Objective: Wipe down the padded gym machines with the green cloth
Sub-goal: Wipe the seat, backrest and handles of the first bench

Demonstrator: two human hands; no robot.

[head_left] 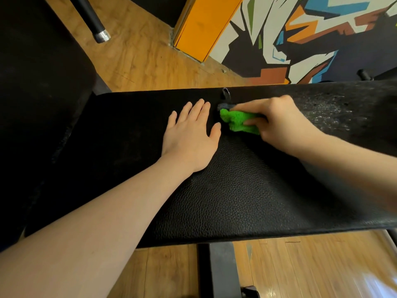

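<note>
A black padded bench (236, 194) with a pebbled leather surface runs across the view. My right hand (279, 123) grips a bunched green cloth (238, 122) and holds it against the pad near its far edge, beside a torn patch of the cover. My left hand (191, 134) lies flat on the pad with fingers straight, just left of the cloth. The pad's far right end looks worn and speckled grey.
A second black pad (38, 87) stands at the left. A black bar with a metal end (101, 35) hangs over the wooden floor (139, 61). An orange post (202, 26) and a painted wall (311, 35) lie behind. The bench's metal leg (219, 269) is below.
</note>
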